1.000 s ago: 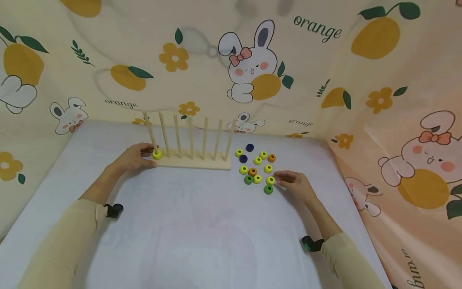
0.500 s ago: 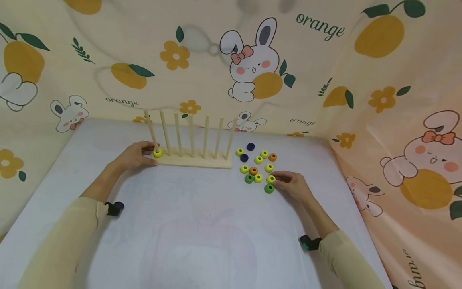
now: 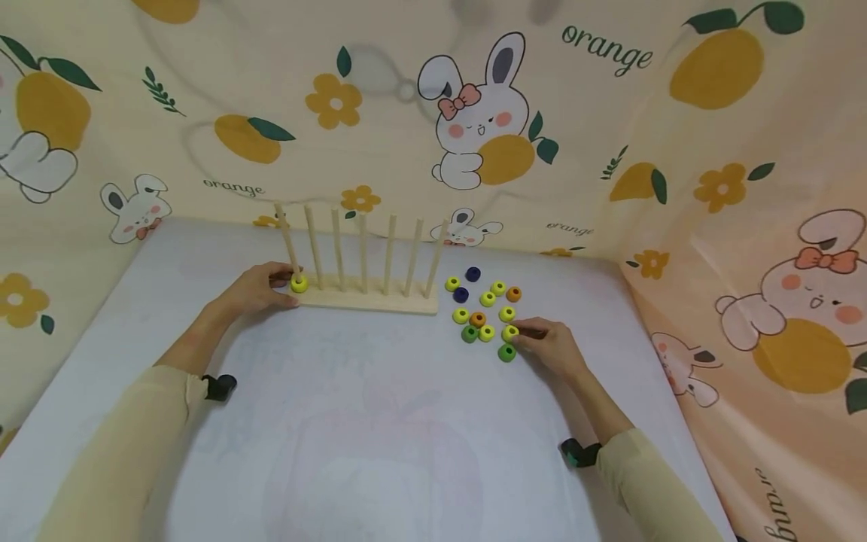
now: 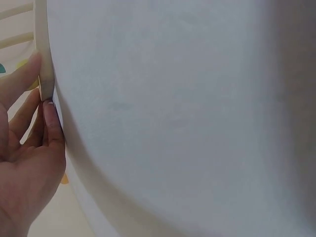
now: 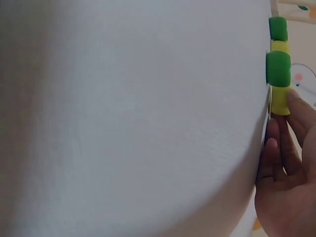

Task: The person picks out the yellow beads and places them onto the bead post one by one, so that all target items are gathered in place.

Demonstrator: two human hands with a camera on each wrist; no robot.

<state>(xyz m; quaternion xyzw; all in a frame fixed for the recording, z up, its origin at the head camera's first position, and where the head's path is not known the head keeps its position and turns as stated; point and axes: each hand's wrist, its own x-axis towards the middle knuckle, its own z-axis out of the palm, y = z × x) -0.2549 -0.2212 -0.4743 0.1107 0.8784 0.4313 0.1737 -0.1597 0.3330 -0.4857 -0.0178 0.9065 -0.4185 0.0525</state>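
A wooden peg rack [image 3: 369, 302] with a row of upright pegs stands toward the back of the table. One yellow bead [image 3: 299, 284] sits at the foot of its leftmost peg. My left hand [image 3: 260, 290] grips the left end of the rack's base, thumb in front and fingers around the end; the left wrist view shows this hand [image 4: 29, 148] too. On the right, my right hand [image 3: 552, 348] pinches another yellow bead [image 3: 510, 333] between thumb and fingers. That yellow bead [image 5: 280, 101] shows beside a green bead [image 5: 279, 68] in the right wrist view.
Loose beads lie right of the rack: several yellow ones [image 3: 488, 299], two dark blue [image 3: 460, 294], two orange [image 3: 514, 293] and two green [image 3: 506, 352]. A cloth printed with rabbits and oranges [image 3: 379, 90] hangs behind the white table [image 3: 366, 421].
My right hand has moved slightly left and its thumb and fingers have closed on the yellow bead. The left hand stays on the rack; the head view has shifted a little.
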